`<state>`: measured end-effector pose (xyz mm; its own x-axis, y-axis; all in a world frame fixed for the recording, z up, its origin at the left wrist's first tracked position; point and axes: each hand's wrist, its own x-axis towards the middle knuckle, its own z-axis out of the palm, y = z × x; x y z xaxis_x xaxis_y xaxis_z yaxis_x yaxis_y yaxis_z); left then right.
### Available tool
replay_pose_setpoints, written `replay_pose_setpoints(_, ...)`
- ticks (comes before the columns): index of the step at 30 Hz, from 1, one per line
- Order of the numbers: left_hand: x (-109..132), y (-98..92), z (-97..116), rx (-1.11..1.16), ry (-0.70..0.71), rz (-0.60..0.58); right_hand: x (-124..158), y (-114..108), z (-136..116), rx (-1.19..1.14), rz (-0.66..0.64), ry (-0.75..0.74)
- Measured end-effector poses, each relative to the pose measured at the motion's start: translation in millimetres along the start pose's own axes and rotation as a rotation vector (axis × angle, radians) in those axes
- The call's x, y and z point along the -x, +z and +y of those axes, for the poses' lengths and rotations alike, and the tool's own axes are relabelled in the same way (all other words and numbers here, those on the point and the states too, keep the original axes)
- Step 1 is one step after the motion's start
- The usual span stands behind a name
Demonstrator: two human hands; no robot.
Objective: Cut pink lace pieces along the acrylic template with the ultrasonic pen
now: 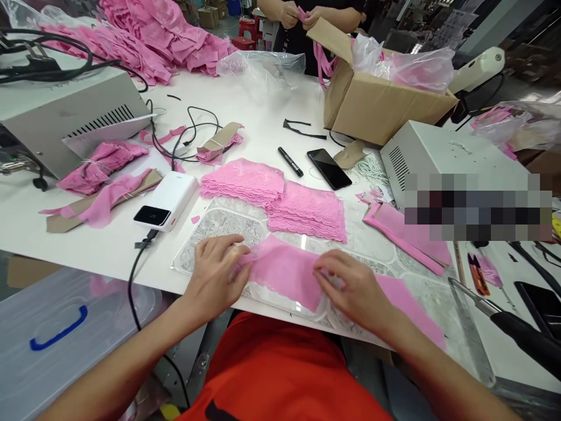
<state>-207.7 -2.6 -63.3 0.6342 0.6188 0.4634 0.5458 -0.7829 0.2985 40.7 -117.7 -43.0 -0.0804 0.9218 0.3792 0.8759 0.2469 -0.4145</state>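
Note:
A piece of pink lace fabric point(284, 270) lies on a clear plastic template point(210, 225) at the table's near edge. My left hand point(215, 270) rests on the fabric's left end, fingers curled and pinching it. My right hand point(350, 286) pinches its right end. More pink fabric point(407, 307) lies under my right wrist. Two stacks of cut pink lace pieces point(272, 196) sit just beyond the template.
A white power bank point(165, 202) with its cable lies left, a black marker point(290, 161) and a phone point(328, 168) behind the stacks. A cardboard box point(377, 102) and grey machines point(65, 117) flank the table. Another person's hands point(298, 14) work across it. Scissors point(504, 316) lie right.

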Motion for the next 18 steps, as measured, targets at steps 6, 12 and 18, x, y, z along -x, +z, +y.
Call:
replay_pose_setpoints(6, -14.2, 10.1, -2.9, 0.023, 0.270, -0.206, 41.4, 3.8, -15.7, 0.114, -0.010, -0.181)
replay_pose_setpoints(12, -22.1, 8.2, -17.0, -0.116, 0.203, -0.111, 45.5, 6.1, -12.9, 0.088, 0.046, -0.148)
replay_pose_setpoints(18, -21.4, 14.5, -15.6, 0.009, 0.483, -0.272, 65.4, -11.0, 4.4, 0.117, 0.194, -0.025)
